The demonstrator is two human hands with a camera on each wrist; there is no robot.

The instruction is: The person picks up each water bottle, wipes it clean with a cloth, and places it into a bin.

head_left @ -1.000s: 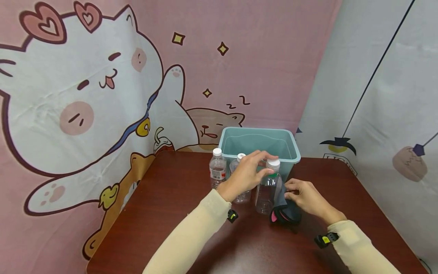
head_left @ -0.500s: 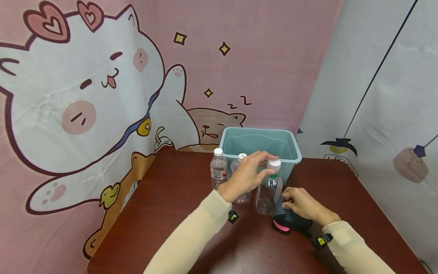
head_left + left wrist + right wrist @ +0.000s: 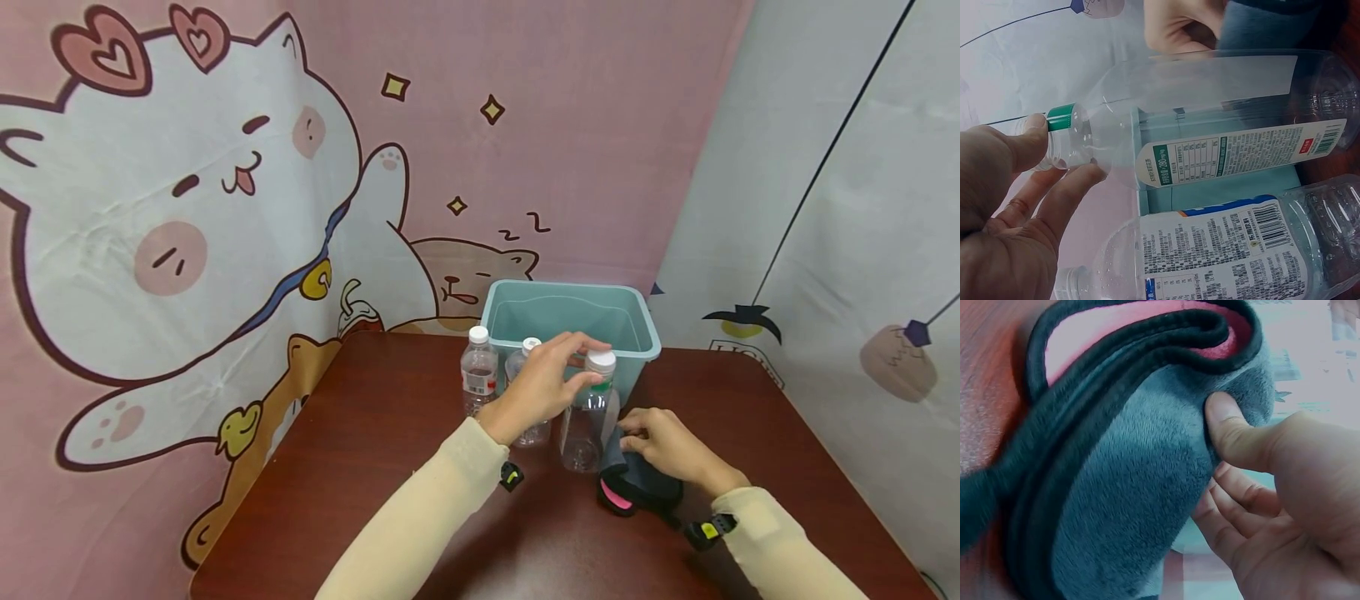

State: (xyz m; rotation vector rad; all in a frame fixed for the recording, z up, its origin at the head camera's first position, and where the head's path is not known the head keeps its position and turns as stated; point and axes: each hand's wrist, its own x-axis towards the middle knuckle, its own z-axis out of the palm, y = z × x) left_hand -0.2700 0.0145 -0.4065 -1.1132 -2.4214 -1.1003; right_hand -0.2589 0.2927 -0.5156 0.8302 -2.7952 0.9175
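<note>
Left hand (image 3: 536, 387): pinching the clear bottle (image 3: 580, 437) at its neck, by the green ring (image 3: 1060, 117), with thumb and fingers on opposite sides.
Clear bottle: upright on the table (image 3: 375, 425), white-capped, in front of the teal tub (image 3: 555, 312).
Right hand (image 3: 671, 446): gripping the grey cloth (image 3: 1135, 475) between thumb and fingers.
Grey cloth: folded, dark-edged, pink inside, just right of the clear bottle; contact between them impossible to tell.
Other bottles: one labelled bottle (image 3: 478, 377) at far left, upright; one middle bottle (image 3: 531, 435) partly hidden behind the left hand.
</note>
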